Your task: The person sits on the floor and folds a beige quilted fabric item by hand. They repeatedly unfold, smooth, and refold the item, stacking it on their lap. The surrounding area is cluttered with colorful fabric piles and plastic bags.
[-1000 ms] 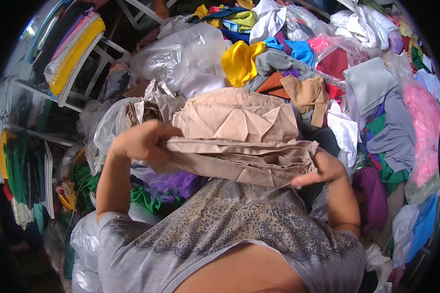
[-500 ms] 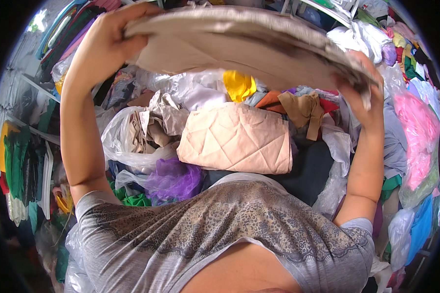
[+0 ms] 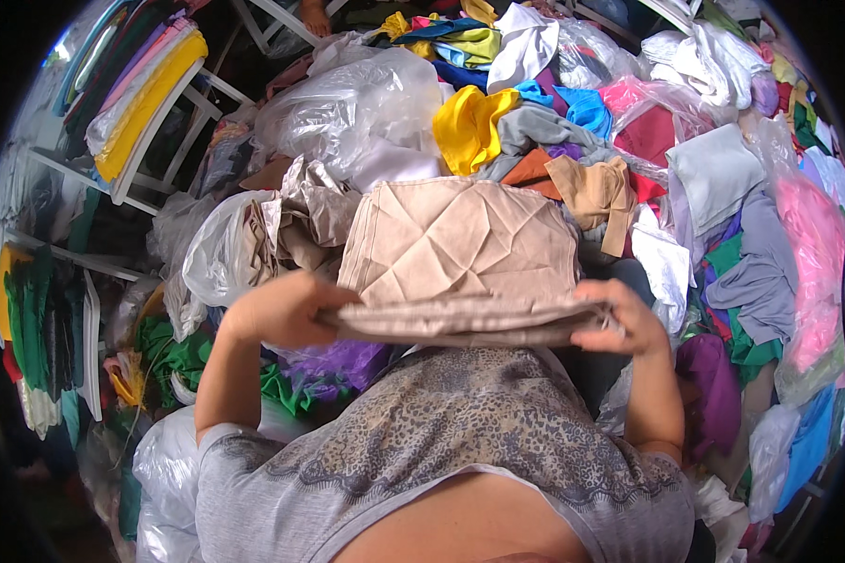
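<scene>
Both my hands grip a folded beige cloth (image 3: 460, 324) by its two ends, seen nearly edge-on just in front of my shirt. My left hand (image 3: 286, 308), slightly blurred, closes on the left end. At the right end, the fingers of my right hand (image 3: 626, 314) are pinched round the cloth's corner. Right behind it lies another folded beige cloth (image 3: 460, 235) with crossing creases, flat on my lap. The held cloth covers its near edge; I cannot tell whether the two touch all along.
Crumpled beige fabric in a clear plastic bag (image 3: 218, 253) lies to the left. Beyond are a large clear bag (image 3: 347, 103), a yellow cloth (image 3: 474, 127) and a tan cloth (image 3: 591, 188). Purple sheer fabric (image 3: 333, 366) sits near my left arm. White racks (image 3: 164, 155) hold folded fabrics.
Both hands have come down from high in front of me toward my lap, bringing the held beige cloth to the near edge of the creased one.
</scene>
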`<state>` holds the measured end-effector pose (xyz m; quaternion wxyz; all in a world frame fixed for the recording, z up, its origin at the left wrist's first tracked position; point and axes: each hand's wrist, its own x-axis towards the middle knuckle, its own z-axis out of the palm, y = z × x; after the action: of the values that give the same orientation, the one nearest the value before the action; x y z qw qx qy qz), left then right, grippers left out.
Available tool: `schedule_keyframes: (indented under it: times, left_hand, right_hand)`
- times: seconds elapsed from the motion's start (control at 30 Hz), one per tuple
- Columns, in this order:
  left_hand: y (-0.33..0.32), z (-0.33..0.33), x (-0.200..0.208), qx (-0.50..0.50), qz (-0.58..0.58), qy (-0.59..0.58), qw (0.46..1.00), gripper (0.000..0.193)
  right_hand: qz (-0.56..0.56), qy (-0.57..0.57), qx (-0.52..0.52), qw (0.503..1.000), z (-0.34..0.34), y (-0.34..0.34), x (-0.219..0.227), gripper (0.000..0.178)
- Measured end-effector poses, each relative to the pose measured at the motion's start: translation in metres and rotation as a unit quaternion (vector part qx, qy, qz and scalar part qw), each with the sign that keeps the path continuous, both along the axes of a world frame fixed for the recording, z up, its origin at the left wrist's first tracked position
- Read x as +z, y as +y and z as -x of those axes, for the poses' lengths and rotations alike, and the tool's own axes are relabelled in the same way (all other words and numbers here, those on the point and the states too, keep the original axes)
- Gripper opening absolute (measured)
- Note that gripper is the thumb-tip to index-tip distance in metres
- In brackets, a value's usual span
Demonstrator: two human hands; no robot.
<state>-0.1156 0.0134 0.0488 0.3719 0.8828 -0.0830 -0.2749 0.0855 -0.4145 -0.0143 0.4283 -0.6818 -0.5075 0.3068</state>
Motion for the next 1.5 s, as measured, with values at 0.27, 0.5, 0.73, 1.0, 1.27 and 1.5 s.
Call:
schedule_keyframes:
  times: [0.27,0.5,0.73,1.0,1.27,1.5]
  left_hand:
    - [0.050,-0.093,-0.101,0.461,0.507,0.168,0.709,0.053]
    - [0.016,-0.023,-0.139,0.409,0.481,0.032,0.775,0.105]
    - [-0.005,-0.015,-0.116,0.293,0.224,-0.119,0.922,0.098]
    - [-0.008,-0.027,-0.122,0.371,0.194,-0.297,0.858,0.086]
    - [-0.041,-0.044,-0.124,0.307,-0.221,-0.465,0.801,0.080]
    - [-0.105,-0.082,-0.143,0.120,-0.193,-0.334,0.915,0.075]
  right_hand:
    - [-0.096,0.439,-0.291,0.845,-0.065,0.064,-0.084,0.060]
    - [-0.125,0.346,-0.300,0.880,-0.023,0.043,-0.099,0.079]
    - [-0.108,0.220,-0.269,0.931,0.014,0.034,-0.087,0.085]
    - [-0.144,0.005,-0.338,0.930,0.027,0.035,-0.085,0.067]
    - [0.055,-0.101,-0.399,0.910,0.012,0.051,-0.093,0.073]
    - [0.035,-0.312,-0.357,0.880,0.003,0.082,-0.065,0.071]
